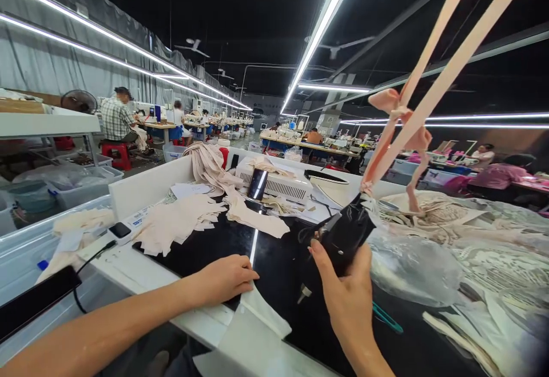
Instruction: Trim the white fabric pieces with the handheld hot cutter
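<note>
My right hand (349, 302) is wrapped round a black hand tool with a short metal nozzle (347, 234), which looks like a glue gun. Its nozzle points down over the black glossy work surface (278, 262). Knotted pink fabric straps (401, 128) run up from the tool's top. My left hand (227, 280) has its fingers pressed together on the upper end of a pale fabric piece (266, 311), which hangs over the table's front edge. Beyond it lies a fanned stack of cream fabric pieces (178, 219), with another cream piece (257, 217) to its right.
Lace-patterned fabric (497, 262) and a clear plastic bag (414, 265) fill the right side. A turquoise tool handle (387, 316) lies beside my right wrist. A vented white box (277, 182) stands behind the work surface. At left are a cable (92, 257) and a plastic bin (26, 257).
</note>
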`<state>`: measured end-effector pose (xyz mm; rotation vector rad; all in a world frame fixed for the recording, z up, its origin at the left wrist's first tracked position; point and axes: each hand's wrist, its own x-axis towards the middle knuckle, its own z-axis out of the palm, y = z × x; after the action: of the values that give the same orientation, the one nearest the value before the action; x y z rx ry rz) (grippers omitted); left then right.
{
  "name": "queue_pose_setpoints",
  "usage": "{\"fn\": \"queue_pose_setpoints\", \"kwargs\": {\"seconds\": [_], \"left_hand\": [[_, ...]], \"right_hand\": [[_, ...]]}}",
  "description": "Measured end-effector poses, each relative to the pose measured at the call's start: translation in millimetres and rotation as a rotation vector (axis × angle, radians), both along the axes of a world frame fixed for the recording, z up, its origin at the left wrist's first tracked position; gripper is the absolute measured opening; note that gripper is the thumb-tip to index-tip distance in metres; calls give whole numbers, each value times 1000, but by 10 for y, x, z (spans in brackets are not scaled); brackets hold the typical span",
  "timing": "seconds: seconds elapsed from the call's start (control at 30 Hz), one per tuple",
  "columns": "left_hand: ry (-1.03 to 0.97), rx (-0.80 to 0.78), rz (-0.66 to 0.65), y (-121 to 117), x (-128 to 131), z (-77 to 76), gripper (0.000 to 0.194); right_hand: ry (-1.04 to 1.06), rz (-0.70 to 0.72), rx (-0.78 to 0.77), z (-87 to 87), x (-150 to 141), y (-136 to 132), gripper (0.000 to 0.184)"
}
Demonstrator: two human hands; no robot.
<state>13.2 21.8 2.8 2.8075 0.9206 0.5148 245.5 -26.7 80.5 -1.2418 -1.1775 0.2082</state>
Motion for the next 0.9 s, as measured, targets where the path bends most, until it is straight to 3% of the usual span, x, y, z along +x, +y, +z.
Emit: {"fn": "queue_pose_setpoints", "kwargs": {"seconds": [0.1,0.2,0.33,0.5,0.6,0.67,0.8,0.9], "left_hand": [[50,37,27,47,64,22,18],[108,64,48,67,89,85,15],[188,105,79,40,102,184,12],[247,178,87,-60,128,311,13],[245,225,64,-150,159,400,13],[237,255,31,-220,186,467,11],[215,312,-89,-391,230,617,8],[138,442,-244,-542,233,743,20]], "right_hand": [[4,-16,-100,38,78,-112,101],[-8,-48,-67,37,189,-240,112],[-48,-109,3,23,349,-456,102],[-122,-133,-34,-10,457,-699,72],[-234,-1,2,-89,465,-727,47],[-295,117,10,-159,441,-681,40],[-214,322,-104,-275,298,-507,46],[-83,470,-180,-348,111,-415,52]]}}
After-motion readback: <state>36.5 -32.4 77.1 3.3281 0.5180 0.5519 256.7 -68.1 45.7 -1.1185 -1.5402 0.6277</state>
